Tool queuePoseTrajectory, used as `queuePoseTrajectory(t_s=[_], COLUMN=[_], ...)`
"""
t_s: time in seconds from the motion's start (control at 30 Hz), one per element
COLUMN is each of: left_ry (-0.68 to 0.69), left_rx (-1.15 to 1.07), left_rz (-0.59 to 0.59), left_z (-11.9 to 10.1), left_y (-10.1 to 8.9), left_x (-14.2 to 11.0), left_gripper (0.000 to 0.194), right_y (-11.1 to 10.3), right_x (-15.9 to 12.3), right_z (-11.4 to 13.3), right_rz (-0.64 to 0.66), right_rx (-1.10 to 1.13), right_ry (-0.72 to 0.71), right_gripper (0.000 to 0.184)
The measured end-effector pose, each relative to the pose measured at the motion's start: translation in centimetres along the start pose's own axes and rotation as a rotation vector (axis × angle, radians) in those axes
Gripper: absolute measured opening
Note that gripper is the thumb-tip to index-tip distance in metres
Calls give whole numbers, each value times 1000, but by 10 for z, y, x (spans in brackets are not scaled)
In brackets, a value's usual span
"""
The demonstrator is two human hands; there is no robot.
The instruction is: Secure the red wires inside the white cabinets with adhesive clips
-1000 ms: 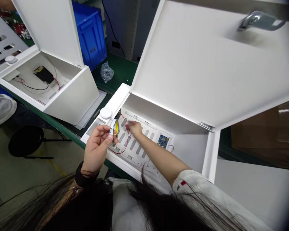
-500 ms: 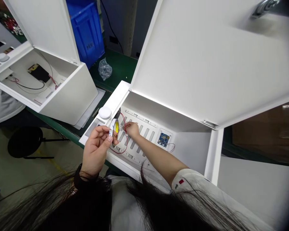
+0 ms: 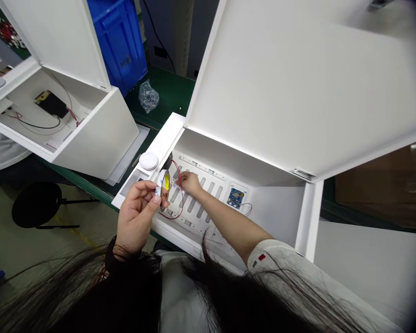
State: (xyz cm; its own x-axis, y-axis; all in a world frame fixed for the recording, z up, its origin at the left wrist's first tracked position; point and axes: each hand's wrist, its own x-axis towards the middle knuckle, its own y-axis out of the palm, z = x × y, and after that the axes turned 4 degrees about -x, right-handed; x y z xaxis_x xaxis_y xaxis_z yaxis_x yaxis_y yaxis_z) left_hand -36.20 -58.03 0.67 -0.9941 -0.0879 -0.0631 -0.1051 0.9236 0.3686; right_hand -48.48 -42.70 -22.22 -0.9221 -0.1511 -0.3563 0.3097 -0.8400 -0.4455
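My left hand (image 3: 137,213) pinches a roll of tape (image 3: 158,187) with a white, blue-marked outer face and a yellow inside, over the left end of an open white box (image 3: 275,215). Inside that box, my right hand (image 3: 190,183) is closed low over the slotted floor, beside a looped red wire (image 3: 182,203). Whatever its fingertips hold is too small or hidden to make out. A blue circuit board (image 3: 235,198) with a thin cable lies to the right of my forearm. On the box's left rim sits a round white knob-like cap (image 3: 148,161).
The box's raised lid (image 3: 298,88) fills the upper right. At left stands a second open white box (image 3: 93,134) with a black module (image 3: 52,104) inside. Behind are a blue bin (image 3: 119,46) and a clear plastic bag (image 3: 148,96) on the green bench (image 3: 168,85). A black stool (image 3: 36,205) stands below.
The view has shifted slightly, so the boxes sit a little further left and higher. Both hands keep nearly the same place and grip.
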Motion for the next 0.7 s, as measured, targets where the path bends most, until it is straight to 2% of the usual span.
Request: queuePoseTrajectory(t_s=[0.33, 0.7], left_ry=[3, 11], left_rx=[12, 4], left_rz=[25, 27], left_z=[0, 0], left_y=[-2, -2], left_x=[0, 1], left_gripper=[19, 19], right_y=[3, 0], right_x=[-4, 2], right_z=[6, 0], right_rz=[-62, 3], right_rx=[-181, -33], right_ry=[-108, -34], right_gripper=[5, 12])
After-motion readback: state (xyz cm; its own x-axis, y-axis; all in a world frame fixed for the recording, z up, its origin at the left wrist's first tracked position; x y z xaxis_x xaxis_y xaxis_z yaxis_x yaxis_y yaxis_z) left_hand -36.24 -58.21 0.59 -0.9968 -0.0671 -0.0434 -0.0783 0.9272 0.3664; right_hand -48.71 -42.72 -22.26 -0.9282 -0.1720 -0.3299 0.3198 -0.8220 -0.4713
